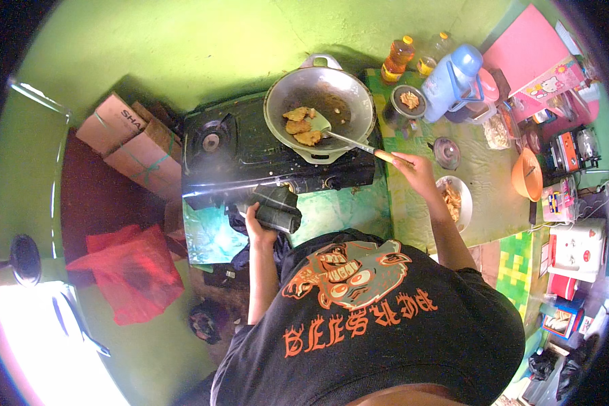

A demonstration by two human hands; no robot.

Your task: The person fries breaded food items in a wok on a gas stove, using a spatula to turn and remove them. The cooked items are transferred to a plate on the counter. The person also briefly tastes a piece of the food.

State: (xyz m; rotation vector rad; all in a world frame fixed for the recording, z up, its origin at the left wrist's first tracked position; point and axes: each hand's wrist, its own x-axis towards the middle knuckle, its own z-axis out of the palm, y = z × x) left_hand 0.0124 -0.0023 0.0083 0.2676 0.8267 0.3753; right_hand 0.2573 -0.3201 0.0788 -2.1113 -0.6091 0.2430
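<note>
A metal wok (pixel 352 91) with two handles stands on the right side of a black gas stove (pixel 233 172). Several browned pieces of food (pixel 298 127) lie in its lower left part. My right hand (pixel 416 172) grips the wooden handle of a metal spatula (pixel 352 142), whose blade rests among those pieces. In front of the stove, my left hand (pixel 259 226) is closed around a folded black cloth or bag (pixel 274 208); its exact kind is hard to tell.
Right of the stove stand an oil bottle (pixel 398 58), a blue thermos (pixel 451 83), a dark container (pixel 407 104), a glass lid (pixel 445 153), a white bowl of food (pixel 464 203) and an orange bowl (pixel 528 175). Cardboard boxes (pixel 147 157) are at the left.
</note>
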